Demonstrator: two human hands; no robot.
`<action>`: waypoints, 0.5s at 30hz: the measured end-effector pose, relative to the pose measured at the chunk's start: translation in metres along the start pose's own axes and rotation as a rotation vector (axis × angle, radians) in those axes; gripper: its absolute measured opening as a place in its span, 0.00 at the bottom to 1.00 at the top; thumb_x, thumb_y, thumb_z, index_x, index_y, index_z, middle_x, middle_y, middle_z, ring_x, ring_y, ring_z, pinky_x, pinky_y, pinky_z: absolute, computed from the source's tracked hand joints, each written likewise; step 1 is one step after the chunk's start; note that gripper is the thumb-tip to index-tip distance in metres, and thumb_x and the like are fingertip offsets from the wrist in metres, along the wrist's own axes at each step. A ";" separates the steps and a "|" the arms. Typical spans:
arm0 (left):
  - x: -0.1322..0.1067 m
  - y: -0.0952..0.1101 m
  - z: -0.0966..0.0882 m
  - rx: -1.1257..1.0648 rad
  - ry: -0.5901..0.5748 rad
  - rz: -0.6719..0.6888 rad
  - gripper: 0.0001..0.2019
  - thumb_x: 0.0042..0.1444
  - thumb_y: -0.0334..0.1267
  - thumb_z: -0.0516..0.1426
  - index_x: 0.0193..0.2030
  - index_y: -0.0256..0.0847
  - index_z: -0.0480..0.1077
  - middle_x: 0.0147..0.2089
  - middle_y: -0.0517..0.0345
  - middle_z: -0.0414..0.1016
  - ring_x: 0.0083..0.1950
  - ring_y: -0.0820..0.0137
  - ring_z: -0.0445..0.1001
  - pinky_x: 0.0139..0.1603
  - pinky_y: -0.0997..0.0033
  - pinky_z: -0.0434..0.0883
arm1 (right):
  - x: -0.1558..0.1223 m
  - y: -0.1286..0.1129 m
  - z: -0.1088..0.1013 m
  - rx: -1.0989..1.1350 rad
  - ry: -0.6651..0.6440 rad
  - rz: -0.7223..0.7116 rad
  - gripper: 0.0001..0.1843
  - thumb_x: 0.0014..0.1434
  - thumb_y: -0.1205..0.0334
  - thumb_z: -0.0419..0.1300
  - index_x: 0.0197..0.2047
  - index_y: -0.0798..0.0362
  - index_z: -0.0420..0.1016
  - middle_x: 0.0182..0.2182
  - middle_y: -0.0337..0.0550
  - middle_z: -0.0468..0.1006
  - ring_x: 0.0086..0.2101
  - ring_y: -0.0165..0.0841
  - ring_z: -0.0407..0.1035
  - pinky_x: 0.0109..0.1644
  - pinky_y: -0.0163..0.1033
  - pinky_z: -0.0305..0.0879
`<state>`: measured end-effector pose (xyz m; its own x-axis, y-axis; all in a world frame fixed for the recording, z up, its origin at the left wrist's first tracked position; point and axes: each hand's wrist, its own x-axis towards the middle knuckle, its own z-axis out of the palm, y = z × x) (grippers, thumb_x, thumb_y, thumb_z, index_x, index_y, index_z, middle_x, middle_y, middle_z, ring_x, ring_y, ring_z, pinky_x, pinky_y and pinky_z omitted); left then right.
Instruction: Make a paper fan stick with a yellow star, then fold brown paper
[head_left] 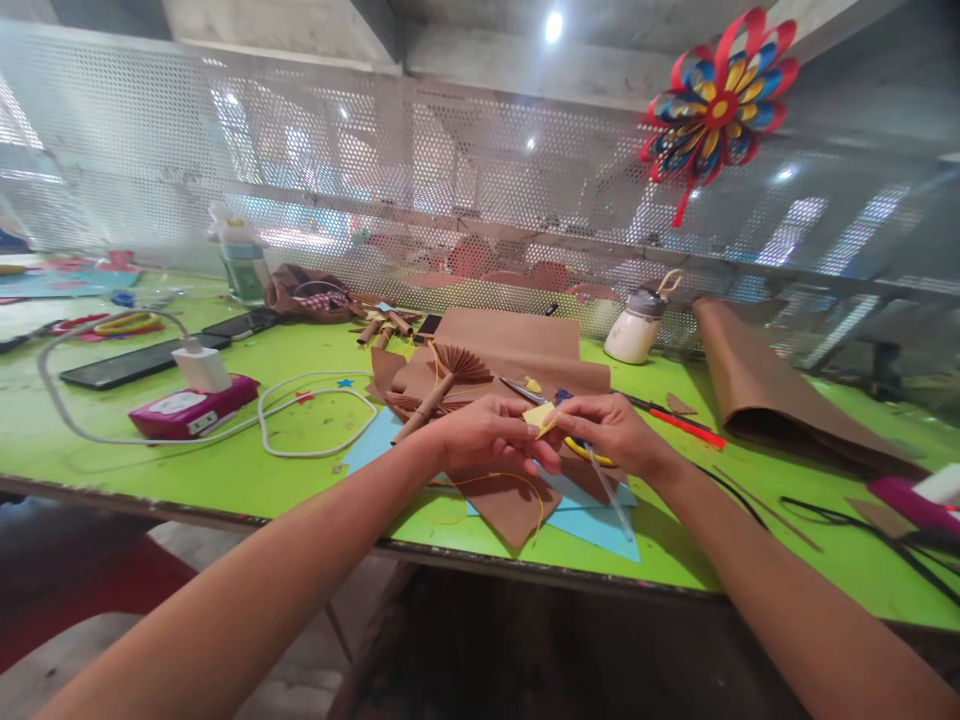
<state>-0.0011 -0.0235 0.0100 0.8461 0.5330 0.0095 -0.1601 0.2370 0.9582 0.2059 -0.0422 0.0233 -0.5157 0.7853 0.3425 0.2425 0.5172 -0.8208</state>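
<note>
Where brown paper (517,505) lay spread on the green tabletop (300,487), the left hand (484,430) and right hand (619,430) met above it, fingers of each pinching a small yellow paper piece (538,416) between them. Light blue sheets (600,530) showed under the brown. Scissors (521,391) poked out just beyond the hands; a pleated brown fan (460,363) lay near the left one. Farther back, to the right, stood a white, grey-lidded bottle (632,334).

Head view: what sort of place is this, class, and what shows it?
Probably a craft workspace: scissors and a pleated brown fan lie out, and a yellow piece is held.
</note>
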 end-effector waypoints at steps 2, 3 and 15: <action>0.000 0.000 0.000 -0.014 -0.003 0.008 0.13 0.50 0.35 0.60 0.42 0.32 0.68 0.39 0.41 0.77 0.35 0.67 0.77 0.38 0.69 0.71 | 0.000 -0.001 -0.002 -0.026 -0.010 -0.014 0.13 0.57 0.56 0.57 0.36 0.54 0.79 0.30 0.43 0.78 0.32 0.32 0.71 0.39 0.37 0.66; 0.000 0.001 0.000 -0.017 -0.003 0.018 0.13 0.51 0.35 0.60 0.42 0.32 0.68 0.39 0.41 0.77 0.37 0.67 0.77 0.38 0.69 0.71 | 0.000 0.000 -0.003 -0.032 -0.009 -0.016 0.12 0.57 0.56 0.58 0.36 0.54 0.79 0.30 0.43 0.78 0.32 0.32 0.70 0.39 0.36 0.66; -0.001 -0.001 0.006 0.168 0.085 0.017 0.16 0.49 0.38 0.61 0.44 0.34 0.69 0.39 0.46 0.77 0.35 0.69 0.76 0.39 0.70 0.71 | 0.006 0.019 0.016 0.290 0.268 0.161 0.11 0.44 0.55 0.68 0.28 0.54 0.76 0.25 0.40 0.77 0.26 0.28 0.68 0.32 0.34 0.64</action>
<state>0.0009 -0.0287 0.0108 0.7970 0.6040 0.0091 -0.0811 0.0921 0.9924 0.1946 -0.0334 0.0028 -0.2495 0.9286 0.2747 0.0418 0.2937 -0.9550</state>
